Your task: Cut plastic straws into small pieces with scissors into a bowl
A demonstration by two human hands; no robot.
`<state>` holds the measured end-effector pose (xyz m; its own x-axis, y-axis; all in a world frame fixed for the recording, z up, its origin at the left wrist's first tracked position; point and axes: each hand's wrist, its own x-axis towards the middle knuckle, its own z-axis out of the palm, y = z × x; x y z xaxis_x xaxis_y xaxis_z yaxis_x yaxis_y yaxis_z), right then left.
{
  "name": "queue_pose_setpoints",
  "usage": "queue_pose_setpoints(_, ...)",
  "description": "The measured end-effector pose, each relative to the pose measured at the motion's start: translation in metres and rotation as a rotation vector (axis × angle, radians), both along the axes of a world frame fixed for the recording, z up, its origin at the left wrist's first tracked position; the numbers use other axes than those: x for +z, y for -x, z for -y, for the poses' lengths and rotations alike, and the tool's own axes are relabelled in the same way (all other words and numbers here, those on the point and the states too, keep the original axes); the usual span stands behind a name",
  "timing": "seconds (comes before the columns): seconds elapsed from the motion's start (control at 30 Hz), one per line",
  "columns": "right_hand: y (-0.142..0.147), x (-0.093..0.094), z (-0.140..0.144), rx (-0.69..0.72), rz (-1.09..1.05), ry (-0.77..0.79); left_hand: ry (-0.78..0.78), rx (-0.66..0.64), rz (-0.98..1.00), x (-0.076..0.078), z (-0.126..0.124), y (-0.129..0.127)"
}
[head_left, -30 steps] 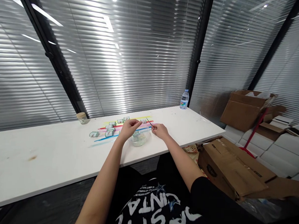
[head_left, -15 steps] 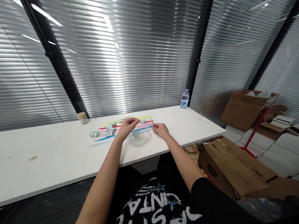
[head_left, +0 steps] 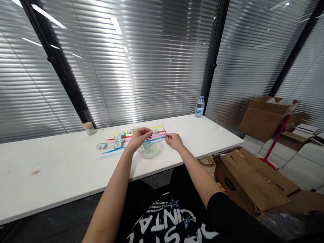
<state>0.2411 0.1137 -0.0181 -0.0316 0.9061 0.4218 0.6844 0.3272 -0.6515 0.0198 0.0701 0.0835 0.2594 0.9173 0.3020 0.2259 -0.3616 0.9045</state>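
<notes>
My left hand [head_left: 141, 137] hovers over the left rim of a clear plastic bowl [head_left: 151, 154], its thumb and fingers close together. Whatever lies between those fingertips is too small to make out. My right hand [head_left: 174, 140] is closed around the handles of a small pair of scissors [head_left: 166, 135], blades pointing up and away, just right of the bowl. Inside the bowl are a green-and-white wrapped piece [head_left: 147, 145] and pale bits. Behind it lie long coloured strips: yellow [head_left: 156, 127], red [head_left: 110, 139] and blue [head_left: 108, 151]. Several green-and-white wrapped pieces [head_left: 102, 145] rest among and beside them.
A lidded jar [head_left: 88, 128] stands at the back left of the white table [head_left: 63, 167], near the blinds. A water bottle [head_left: 199, 107] stands at the back right, with small clear scraps [head_left: 218, 128] nearby. Cardboard boxes [head_left: 256, 179] sit on the floor to the right.
My left fingers have shifted slightly above the bowl, and the pale thin strip seen at their tips before is no longer distinct. The right hand and scissors stay nearly still.
</notes>
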Motion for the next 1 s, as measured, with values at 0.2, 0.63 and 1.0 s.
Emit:
queue_pose_setpoints(0.2,0.0,-0.002,-0.002,0.009,-0.039,-0.025,-0.043,-0.017,-0.058,0.0,-0.001,0.001)
queue_pose_setpoints(0.63,-0.001,-0.006,-0.008,-0.012,-0.175,-0.05,-0.006,-0.016,-0.026,0.004,0.005,-0.002)
queue_pose_setpoints(1.0,0.0,-0.001,0.0,0.007,-0.265,-0.039,-0.039,0.075,-0.056,0.005,0.007,0.001)
